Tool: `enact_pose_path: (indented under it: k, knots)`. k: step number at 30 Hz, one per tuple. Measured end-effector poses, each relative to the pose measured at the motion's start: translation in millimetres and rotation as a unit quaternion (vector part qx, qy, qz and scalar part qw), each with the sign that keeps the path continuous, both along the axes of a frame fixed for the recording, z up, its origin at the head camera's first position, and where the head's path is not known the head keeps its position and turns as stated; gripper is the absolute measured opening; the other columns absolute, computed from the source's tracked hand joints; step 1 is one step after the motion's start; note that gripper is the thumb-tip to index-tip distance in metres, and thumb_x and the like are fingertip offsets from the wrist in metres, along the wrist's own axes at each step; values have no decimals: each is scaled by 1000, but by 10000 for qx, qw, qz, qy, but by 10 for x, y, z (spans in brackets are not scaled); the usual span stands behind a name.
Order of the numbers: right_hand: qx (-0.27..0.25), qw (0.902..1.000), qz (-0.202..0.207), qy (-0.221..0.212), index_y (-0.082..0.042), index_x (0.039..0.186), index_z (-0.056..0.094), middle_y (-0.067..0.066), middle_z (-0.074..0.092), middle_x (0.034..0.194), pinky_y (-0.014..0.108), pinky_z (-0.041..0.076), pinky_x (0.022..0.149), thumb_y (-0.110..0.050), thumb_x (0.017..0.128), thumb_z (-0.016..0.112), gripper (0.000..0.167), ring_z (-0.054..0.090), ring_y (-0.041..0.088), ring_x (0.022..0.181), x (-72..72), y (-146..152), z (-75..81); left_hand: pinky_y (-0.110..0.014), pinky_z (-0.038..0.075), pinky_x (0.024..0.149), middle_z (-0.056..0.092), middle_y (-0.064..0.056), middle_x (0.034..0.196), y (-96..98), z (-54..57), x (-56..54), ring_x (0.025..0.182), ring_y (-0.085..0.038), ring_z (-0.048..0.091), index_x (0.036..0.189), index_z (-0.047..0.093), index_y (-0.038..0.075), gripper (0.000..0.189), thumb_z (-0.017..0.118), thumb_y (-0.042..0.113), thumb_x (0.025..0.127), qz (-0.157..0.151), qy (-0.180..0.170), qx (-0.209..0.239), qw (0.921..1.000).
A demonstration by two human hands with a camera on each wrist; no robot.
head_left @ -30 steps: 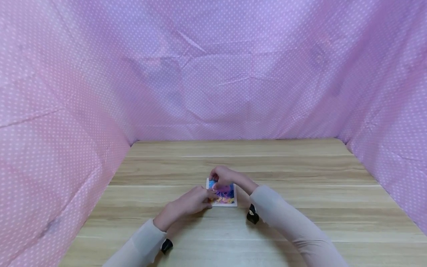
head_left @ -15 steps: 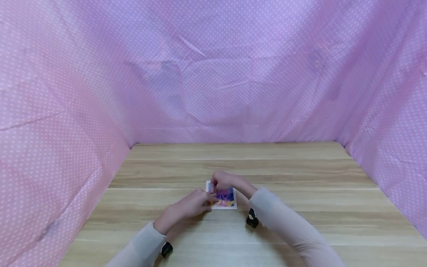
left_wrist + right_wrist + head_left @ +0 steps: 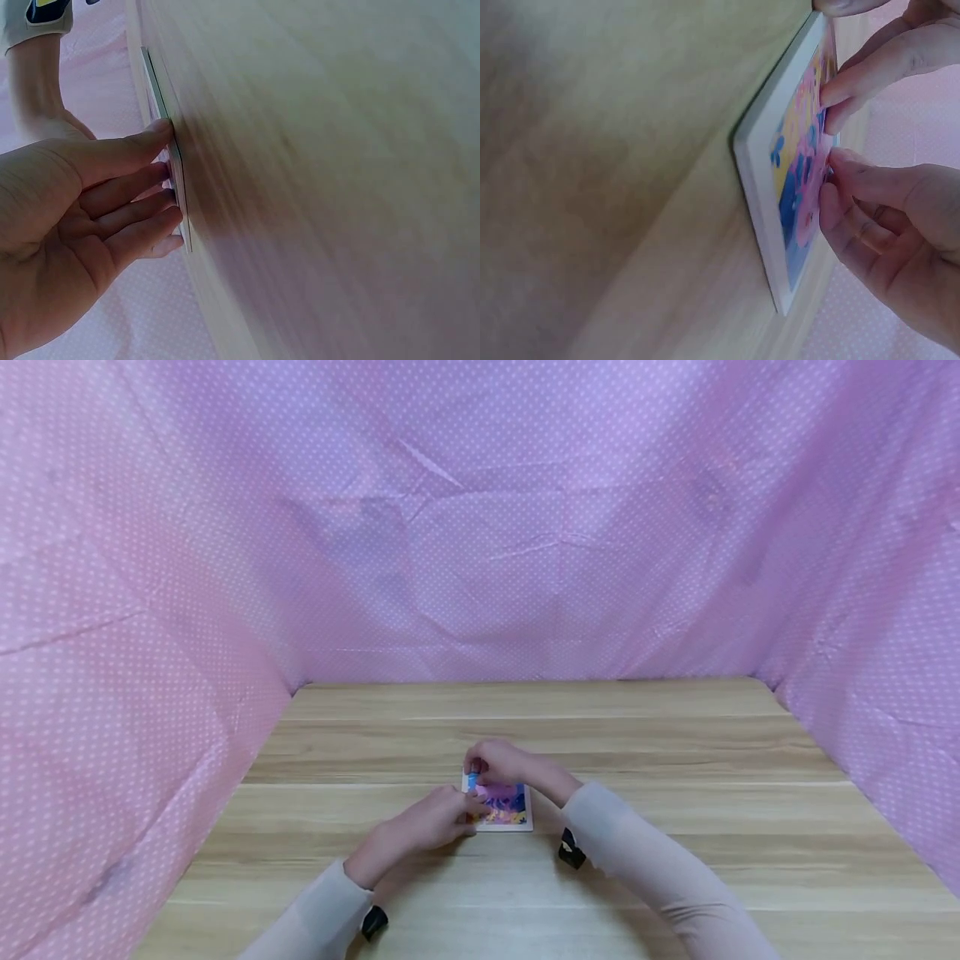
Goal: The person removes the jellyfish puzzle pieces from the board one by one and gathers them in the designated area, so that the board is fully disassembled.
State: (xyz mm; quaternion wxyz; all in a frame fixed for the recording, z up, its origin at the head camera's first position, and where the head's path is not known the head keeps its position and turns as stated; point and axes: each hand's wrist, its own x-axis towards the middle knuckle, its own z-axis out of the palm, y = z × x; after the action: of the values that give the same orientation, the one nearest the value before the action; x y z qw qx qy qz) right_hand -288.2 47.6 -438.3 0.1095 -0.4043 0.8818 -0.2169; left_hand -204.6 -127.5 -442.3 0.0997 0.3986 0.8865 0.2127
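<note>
A small square board (image 3: 512,810) with a white border and a bright pink, blue and yellow picture lies flat on the table; whether its picture is made of loose pieces is too small to tell. My left hand (image 3: 441,814) rests at its left near corner, thumb against the edge and fairly straight fingers on top, as the left wrist view shows. Over the upper left part reaches my right hand (image 3: 497,762), fingers bent. In the right wrist view, the right thumb and fingertips (image 3: 844,159) touch the picture; anything between them is hidden.
The wood-grain table (image 3: 637,718) extends around the board on all sides. Pink dotted cloth (image 3: 480,568) hangs behind the table and along both sides. A black device (image 3: 572,848) sits under the right wrist and another black device (image 3: 374,923) under the left.
My right hand dips toward the left hand half a second ago, then shifts back up and slightly left on the picture. The left hand and the board stay in place; the head view tilts slightly.
</note>
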Motion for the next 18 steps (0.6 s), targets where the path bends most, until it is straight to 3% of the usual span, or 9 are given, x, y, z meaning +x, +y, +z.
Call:
enact_pose_path:
  k: [5, 11, 18]
  knots:
    - [206, 9997, -102, -80, -6, 93, 71, -1, 66, 85, 23, 51, 73, 1, 86, 77, 12, 59, 10, 79, -3, 2, 1, -15, 50, 67, 74, -4, 105, 9, -14, -1, 75, 0, 56, 119, 73, 3, 28, 74, 5, 91, -68, 95, -32, 9999]
    - [89, 9993, -197, -307, -5, 94, 70, 2, 68, 87, 23, 52, 74, 1, 87, 77, 11, 61, 12, 80, -2, 24, -12, -14, 47, 62, 74, -6, 108, 15, -10, 7, 69, 0, 52, 119, 73, 2, 29, 74, 5, 91, -68, 60, -33, 10000]
    - [-42, 9997, -85, -221, -3, 100, 71, 3, 68, 88, 21, 52, 72, 0, 87, 77, 14, 60, 11, 80, -37, 40, -18, -13, 52, 74, 74, -7, 111, 1, -9, -15, 88, -4, 66, 118, 73, 2, 27, 74, 6, 92, -139, 181, -38, 9997]
